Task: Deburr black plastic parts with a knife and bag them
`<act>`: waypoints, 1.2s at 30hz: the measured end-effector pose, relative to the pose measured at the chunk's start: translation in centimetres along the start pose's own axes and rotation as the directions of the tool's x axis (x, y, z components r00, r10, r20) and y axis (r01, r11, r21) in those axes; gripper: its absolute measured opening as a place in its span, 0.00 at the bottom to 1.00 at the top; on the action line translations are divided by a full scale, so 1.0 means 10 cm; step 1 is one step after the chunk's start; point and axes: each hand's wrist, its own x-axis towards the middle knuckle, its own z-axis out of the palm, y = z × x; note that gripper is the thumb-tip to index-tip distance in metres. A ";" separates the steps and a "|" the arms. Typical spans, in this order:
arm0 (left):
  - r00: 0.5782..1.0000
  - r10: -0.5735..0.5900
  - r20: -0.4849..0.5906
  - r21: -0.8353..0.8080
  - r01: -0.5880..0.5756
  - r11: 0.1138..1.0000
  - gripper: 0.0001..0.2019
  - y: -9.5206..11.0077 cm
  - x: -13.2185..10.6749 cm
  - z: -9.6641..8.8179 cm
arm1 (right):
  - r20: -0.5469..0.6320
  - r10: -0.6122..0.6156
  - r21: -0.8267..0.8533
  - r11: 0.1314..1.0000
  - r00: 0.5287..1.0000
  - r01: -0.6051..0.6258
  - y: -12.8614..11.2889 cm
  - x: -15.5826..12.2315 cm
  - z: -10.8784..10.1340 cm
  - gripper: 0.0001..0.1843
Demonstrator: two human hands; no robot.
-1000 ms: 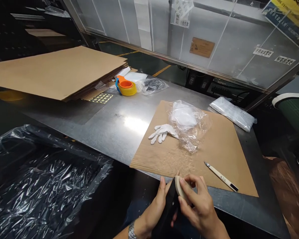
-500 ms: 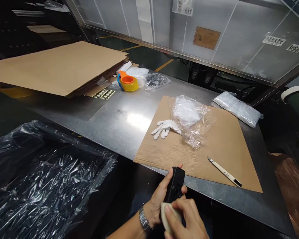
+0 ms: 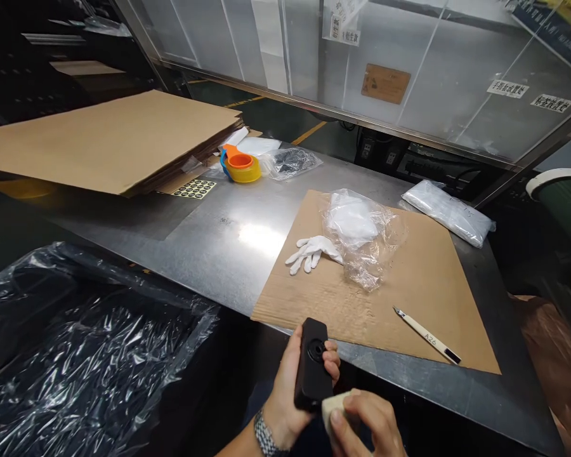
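Note:
My left hand [image 3: 285, 381], with a metal watch on the wrist, is wrapped round a black rectangular device [image 3: 313, 365] that has a round dial-like ring on its face. Pinched between the thumb and fingers of my right hand [image 3: 368, 422] is a cream-coloured block [image 3: 334, 411], perhaps a sponge. It sits at the lower end of the device; I cannot tell whether they touch. Beyond my hands a cardboard sheet [image 3: 423, 273] lies on the metal table [image 3: 209, 247]. On it are a white glove [image 3: 314, 251], a clear plastic bag [image 3: 368, 266] with white material, and a craft knife [image 3: 426, 333] marked A26.
Stacked cardboard [image 3: 124, 136] stands at the back left, beside a yellow tape roll [image 3: 245, 171] in an orange holder and a sticker sheet [image 3: 195, 188]. A plastic-wrapped white packet [image 3: 450, 211] lies back right. A black plastic-lined bin [image 3: 95, 355] is at the left.
My left hand has turned the device so its ringed face shows, shifting it slightly left. My right hand, with the cream block, has moved a little right.

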 end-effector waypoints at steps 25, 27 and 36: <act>0.974 0.156 0.164 0.184 -0.185 0.965 0.22 0.12 -0.11 0.04 | 0.159 0.588 -0.501 0.740 0.793 -0.449 1.59 -0.01 -0.27 0.16; 0.976 0.168 0.140 0.178 -0.191 0.965 0.22 0.11 -0.11 0.04 | 0.166 0.613 -0.503 0.726 0.772 -0.469 1.62 -0.07 -0.31 0.17; 0.872 0.469 0.141 0.231 -0.490 0.841 0.26 0.10 -0.15 0.10 | 0.406 0.573 -0.031 0.787 0.712 -0.616 0.52 0.25 -0.27 0.14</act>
